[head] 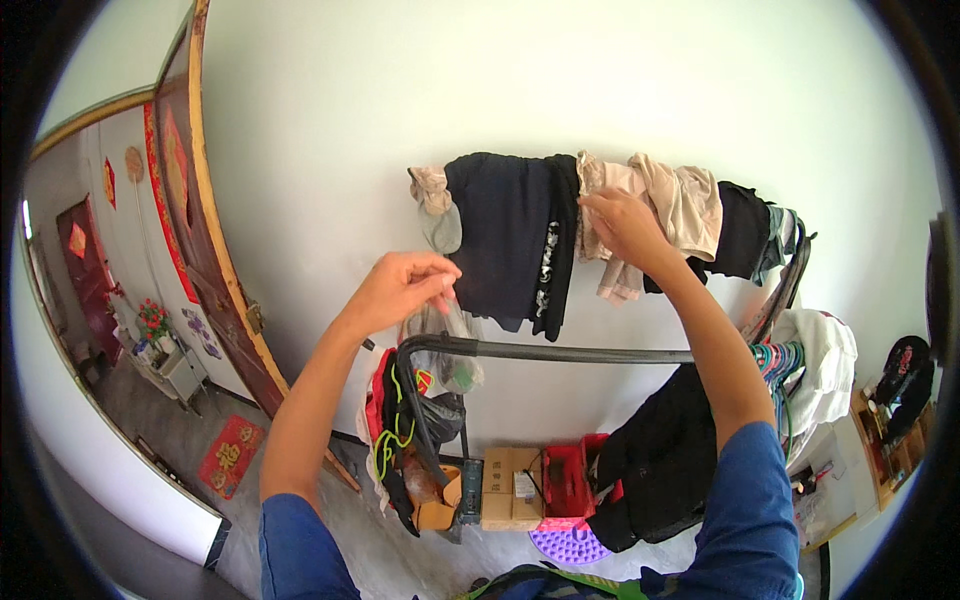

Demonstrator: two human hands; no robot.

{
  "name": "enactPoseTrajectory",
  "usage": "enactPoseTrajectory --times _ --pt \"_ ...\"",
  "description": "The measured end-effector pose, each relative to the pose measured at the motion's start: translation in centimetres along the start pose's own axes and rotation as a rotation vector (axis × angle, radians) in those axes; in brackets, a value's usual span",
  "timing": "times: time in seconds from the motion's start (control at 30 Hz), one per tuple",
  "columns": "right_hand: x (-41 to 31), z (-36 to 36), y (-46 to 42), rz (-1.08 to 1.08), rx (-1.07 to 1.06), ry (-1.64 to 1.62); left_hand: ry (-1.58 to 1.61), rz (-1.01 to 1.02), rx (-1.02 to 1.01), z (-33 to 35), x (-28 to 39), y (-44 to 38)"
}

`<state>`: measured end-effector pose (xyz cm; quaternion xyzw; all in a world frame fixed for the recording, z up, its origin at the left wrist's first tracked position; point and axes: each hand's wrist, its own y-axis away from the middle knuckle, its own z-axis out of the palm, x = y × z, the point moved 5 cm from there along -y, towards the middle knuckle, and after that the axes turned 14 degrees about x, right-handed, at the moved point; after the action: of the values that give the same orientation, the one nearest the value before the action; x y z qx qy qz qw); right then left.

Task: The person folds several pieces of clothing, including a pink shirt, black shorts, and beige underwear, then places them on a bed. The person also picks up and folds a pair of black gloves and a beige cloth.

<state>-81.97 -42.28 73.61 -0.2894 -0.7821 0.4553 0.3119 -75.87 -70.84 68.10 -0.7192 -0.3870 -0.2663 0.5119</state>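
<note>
My left hand (405, 291) is raised with thumb and forefinger together, in front of the lower left edge of dark navy trousers or cloth (499, 240). Just below its fingers a clear plastic bag (459, 360) hangs by the rack's black front rail (555, 352); whether the fingers grip the bag's top is unclear. My right hand (626, 229) reaches further up, its fingers bent at beige garments (690, 210) hanging on the back rail; any grip on them cannot be made out. Black shorts or cloth (739, 232) hang to the right of the beige ones, and a small beige and grey-green piece (435, 206) to the left.
Coloured hangers (776, 358) and a white garment (821, 364) hang at the rack's right end, with a large black garment (660, 457) nearby. Below stand a cardboard box (510, 487), red boxes (564, 480) and a purple mat (570, 546). An open wooden door (217, 247) is at left.
</note>
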Motion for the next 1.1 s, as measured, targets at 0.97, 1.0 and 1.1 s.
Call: enactPoseTrajectory --times 0.97,1.0,1.1 --pt "13.1 6.2 -1.7 0.05 -0.241 0.564 -1.157 0.067 0.442 5.8 -6.0 -19.8" --pt "12.9 6.3 -1.5 0.022 -0.224 0.555 -1.153 0.088 0.446 6.0 -6.1 -20.0" --pt "12.9 7.0 -0.7 -0.056 -0.139 0.56 -1.108 0.129 0.535 6.8 -6.3 -20.8"
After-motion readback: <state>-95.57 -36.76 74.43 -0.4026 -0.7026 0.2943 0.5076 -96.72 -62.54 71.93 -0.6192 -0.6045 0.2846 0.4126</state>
